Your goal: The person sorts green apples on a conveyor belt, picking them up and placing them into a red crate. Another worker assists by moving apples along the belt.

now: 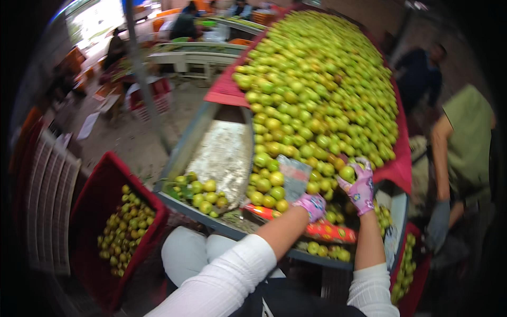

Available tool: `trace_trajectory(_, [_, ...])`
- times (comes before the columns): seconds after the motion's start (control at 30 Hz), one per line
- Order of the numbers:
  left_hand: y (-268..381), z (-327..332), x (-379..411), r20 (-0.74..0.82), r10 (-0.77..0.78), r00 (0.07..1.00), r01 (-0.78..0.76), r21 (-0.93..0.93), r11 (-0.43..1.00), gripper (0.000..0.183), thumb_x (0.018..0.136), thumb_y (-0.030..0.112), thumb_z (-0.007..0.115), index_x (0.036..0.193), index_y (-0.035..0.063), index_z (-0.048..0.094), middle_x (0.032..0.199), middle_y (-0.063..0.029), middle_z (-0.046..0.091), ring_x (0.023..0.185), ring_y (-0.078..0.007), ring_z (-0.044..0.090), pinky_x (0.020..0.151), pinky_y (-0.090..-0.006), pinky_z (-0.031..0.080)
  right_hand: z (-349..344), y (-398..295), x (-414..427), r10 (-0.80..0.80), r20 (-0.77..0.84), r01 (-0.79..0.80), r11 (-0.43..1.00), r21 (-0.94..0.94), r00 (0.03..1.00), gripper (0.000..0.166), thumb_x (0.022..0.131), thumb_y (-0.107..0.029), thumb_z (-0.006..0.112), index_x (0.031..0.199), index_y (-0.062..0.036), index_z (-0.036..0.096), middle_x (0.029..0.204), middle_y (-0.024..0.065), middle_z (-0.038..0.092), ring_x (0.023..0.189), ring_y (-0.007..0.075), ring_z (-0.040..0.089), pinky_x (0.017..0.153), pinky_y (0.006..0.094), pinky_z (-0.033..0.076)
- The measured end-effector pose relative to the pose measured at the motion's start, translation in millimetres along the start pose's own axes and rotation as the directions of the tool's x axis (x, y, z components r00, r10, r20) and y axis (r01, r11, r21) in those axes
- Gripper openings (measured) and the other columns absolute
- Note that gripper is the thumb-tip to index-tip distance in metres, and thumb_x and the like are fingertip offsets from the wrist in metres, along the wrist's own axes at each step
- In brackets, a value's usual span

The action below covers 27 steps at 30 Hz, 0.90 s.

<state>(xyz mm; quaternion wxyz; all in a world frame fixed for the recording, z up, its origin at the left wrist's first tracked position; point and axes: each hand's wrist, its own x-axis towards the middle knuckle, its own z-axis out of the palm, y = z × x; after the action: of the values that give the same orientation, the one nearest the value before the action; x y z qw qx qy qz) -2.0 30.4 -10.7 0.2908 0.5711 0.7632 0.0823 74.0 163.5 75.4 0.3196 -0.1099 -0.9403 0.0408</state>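
Observation:
A large sloping heap of yellow-green fruit [313, 87], which look like jujubes, spreads before me on red cloth [403, 146]. My right hand [361, 188], in a pink flowered glove, holds one green fruit [347, 173] between thumb and fingers at the heap's lower edge. My left hand [311, 206], gloved alike, is lower and further left, beside a grey flat piece [294, 178] among the fruit. Its fingers are largely hidden, so I cannot tell whether it grips anything. Below it runs a red patterned strip [330, 232] across the sorting tray.
A few fruits [206, 196] lie in the tray's whitish left section [218, 154]. Red-lined crates with fruit stand at left [126, 230] and lower right [406, 269]. A metal pole [140, 75] rises at left. A co-worker [467, 146] in a grey glove stands at right.

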Motion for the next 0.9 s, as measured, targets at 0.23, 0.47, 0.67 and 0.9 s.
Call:
trace_trajectory(0.23, [-17, -12, -9, -0.148, -0.006, 0.989, -0.018, -0.161, 0.987, 0.044, 0.087, 0.031, 0.054, 0.119, 0.0016, 0.061, 0.115, -0.0232, 0.065, 0.111, -0.0370, 0.061, 0.097, -0.0436, 0.047, -109, 30, -126, 0.387, -0.089, -0.381, 0.921, 0.082, 0.918, 0.051, 0.066, -0.030, 0.087, 0.105, -0.0054, 0.066, 0.125, 0.0204, 0.050, 0.113, 0.0372, 0.053, 0.097, 0.0434, 0.045])
trace_trajectory(0.47, [-1, -5, -8, -0.145, -0.021, 0.989, 0.011, -0.065, 0.998, 0.049, 0.092, 0.036, 0.051, 0.133, 0.0088, 0.053, 0.134, -0.0211, 0.055, 0.122, -0.0355, 0.054, 0.102, -0.0425, 0.043, -193, 82, -215, 0.587, -0.248, -0.621, 0.780, -0.083, 0.771, 0.048, 0.065, -0.027, 0.087, 0.102, -0.0034, 0.067, 0.125, 0.0185, 0.051, 0.113, 0.0347, 0.054, 0.097, 0.0422, 0.046])
trace_trajectory(0.67, [6, -17, -22, -0.097, -0.038, 0.995, 0.030, -0.080, 0.996, 0.054, 0.092, 0.035, 0.053, 0.137, 0.0060, 0.049, 0.133, -0.0222, 0.056, 0.125, -0.0360, 0.052, 0.104, -0.0412, 0.042, -247, 122, -282, 0.607, -0.286, -0.619, 0.455, -0.640, 0.741, 0.052, 0.069, -0.034, 0.081, 0.111, -0.0066, 0.067, 0.123, 0.0223, 0.059, 0.103, 0.0388, 0.062, 0.092, 0.0446, 0.050])
trace_trajectory(0.9, [-5, -5, -12, -0.100, 0.065, 0.993, -0.081, -0.169, 0.982, 0.061, 0.092, 0.037, 0.055, 0.142, 0.0023, 0.044, 0.145, -0.0218, 0.044, 0.136, -0.0333, 0.042, 0.113, -0.0379, 0.033, -170, 51, -194, 0.419, -0.171, -0.449, 0.868, -0.213, 0.891, 0.045, 0.080, -0.016, 0.071, 0.123, -0.0086, 0.060, 0.134, 0.0175, 0.052, 0.118, 0.0386, 0.052, 0.101, 0.0467, 0.042])
